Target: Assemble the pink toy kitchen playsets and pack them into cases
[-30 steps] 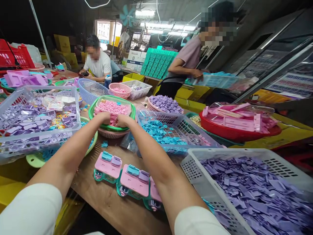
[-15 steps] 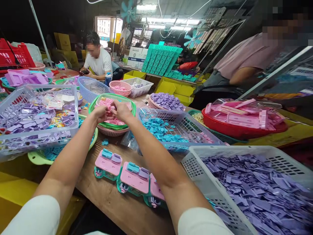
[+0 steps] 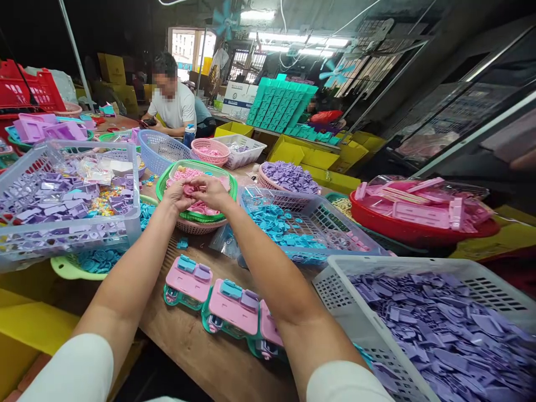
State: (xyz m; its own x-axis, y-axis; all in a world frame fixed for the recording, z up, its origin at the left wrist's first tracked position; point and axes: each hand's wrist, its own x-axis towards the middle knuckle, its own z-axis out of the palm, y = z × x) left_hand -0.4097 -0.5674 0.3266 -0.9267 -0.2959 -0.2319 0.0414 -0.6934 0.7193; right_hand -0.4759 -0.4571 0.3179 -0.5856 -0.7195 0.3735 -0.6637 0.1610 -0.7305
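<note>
Over the green basket (image 3: 231, 188) of small pink parts, my left hand (image 3: 177, 196) and my right hand (image 3: 211, 191) meet, fingers closed around a small pink plastic part (image 3: 190, 190). Its exact shape is mostly covered by the fingers. The green basket rests in a pink basket (image 3: 196, 226). Nearer to me, a row of pink-topped toy pieces (image 3: 234, 307) with green bases stands on the wooden table (image 3: 188, 346). Blue and purple parts sit on their tops, and my right forearm partly covers the row's right end. A loose blue part (image 3: 182, 243) lies between the row and the baskets.
A clear crate (image 3: 136, 218) of purple parts stands left, above a light-green basket (image 3: 62, 268). Right are a crate of blue parts (image 3: 268, 223), a white crate (image 3: 364, 312) of purple parts and a red basin (image 3: 397, 229). A person (image 3: 171, 106) sits across the table.
My hands have risen from inside the green basket and come together around a small pink part. The standing person on the right has moved almost out of view.
</note>
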